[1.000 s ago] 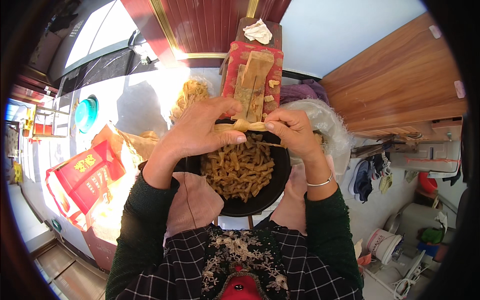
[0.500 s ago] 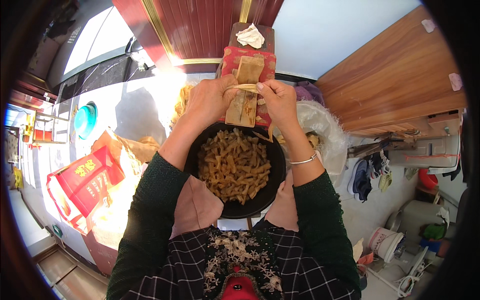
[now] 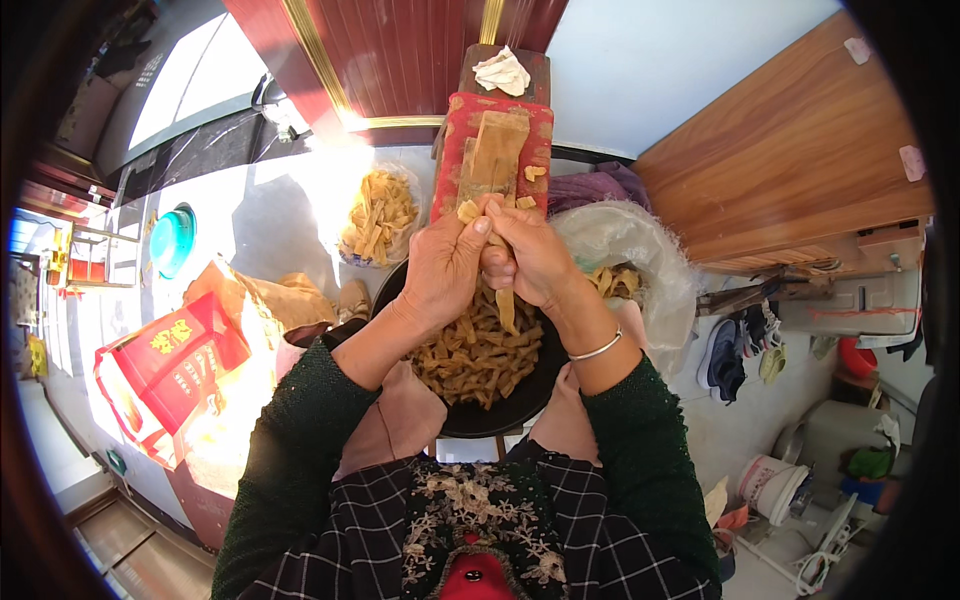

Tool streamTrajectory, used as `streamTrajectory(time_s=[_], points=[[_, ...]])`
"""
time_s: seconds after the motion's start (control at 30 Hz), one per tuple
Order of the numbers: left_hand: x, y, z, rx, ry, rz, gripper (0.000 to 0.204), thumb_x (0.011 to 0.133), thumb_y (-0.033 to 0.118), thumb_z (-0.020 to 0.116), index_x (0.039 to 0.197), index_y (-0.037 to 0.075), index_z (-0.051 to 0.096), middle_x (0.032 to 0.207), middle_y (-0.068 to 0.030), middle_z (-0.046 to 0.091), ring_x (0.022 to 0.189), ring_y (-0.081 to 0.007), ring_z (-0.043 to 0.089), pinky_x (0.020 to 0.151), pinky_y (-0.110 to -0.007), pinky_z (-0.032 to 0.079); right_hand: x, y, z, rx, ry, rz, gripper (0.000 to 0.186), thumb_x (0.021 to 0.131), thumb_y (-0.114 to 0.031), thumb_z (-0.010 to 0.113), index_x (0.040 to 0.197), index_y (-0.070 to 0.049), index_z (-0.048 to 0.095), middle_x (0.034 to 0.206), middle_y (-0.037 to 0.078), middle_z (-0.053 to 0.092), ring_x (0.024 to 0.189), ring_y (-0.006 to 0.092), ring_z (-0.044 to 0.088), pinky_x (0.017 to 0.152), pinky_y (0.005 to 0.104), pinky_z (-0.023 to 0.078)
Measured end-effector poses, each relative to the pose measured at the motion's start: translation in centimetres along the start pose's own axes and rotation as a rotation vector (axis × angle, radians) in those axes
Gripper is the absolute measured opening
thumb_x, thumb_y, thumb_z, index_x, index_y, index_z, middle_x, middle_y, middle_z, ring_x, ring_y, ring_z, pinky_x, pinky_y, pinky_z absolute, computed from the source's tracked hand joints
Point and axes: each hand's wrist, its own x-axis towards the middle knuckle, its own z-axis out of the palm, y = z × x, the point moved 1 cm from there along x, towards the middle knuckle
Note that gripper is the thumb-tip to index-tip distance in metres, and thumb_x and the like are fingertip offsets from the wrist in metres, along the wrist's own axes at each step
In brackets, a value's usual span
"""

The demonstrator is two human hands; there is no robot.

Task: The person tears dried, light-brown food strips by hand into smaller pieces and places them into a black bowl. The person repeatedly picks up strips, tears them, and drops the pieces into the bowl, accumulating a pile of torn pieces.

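My left hand (image 3: 447, 262) and my right hand (image 3: 530, 258) are pressed together over a black bowl (image 3: 520, 398) on my lap. Both hold a tan dough strip (image 3: 506, 306) whose lower end hangs down toward the bowl. The bowl is full of twisted tan dough pieces (image 3: 470, 355). Just beyond my fingers lies a red board (image 3: 456, 145) with a stack of flat dough sheets (image 3: 495, 150) on it.
A clear bag of cut dough strips (image 3: 382, 215) lies left of the board. A white plastic bag (image 3: 630, 250) with a few pieces sits right of the bowl. A red paper bag (image 3: 165, 360) stands at the left, a teal basin (image 3: 170, 240) beyond it, a wooden cabinet (image 3: 790, 150) at the right.
My hands have come closer together and lowered slightly over the bowl. The wide flat piece they held is now a narrow strip hanging down.
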Motion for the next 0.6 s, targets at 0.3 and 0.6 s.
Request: streamTrajectory(time_s=[0.3,0.6], points=[[2.6,2.4,-5.2,-0.988,0.247,0.036,0.035,0.102,0.038,0.034,0.083,0.011,0.045,0.061,0.0037,0.033,0.05,-0.0076,0.028,0.047,-0.022,0.026,-1.0,0.8,-0.4,0.054,-0.218,0.181,0.027,0.098,-0.028,0.05,0.089,-0.004,0.057,0.057,-0.007,0.038,0.046,0.0024,0.031,0.041,0.0176,0.025],[-0.2,1.8,-1.7,0.064,0.006,0.488,0.042,0.098,0.033,0.043,0.114,-0.001,0.062,0.13,-0.0169,0.053,0.111,-0.0266,0.056,0.098,-0.036,0.041,-2.3,0.8,2.9,-0.989,0.175,-0.814,0.017,0.089,-0.008,0.058,0.104,0.0,0.057,0.07,0.009,0.058,0.061,0.0155,0.057,0.055,0.0283,0.044]])
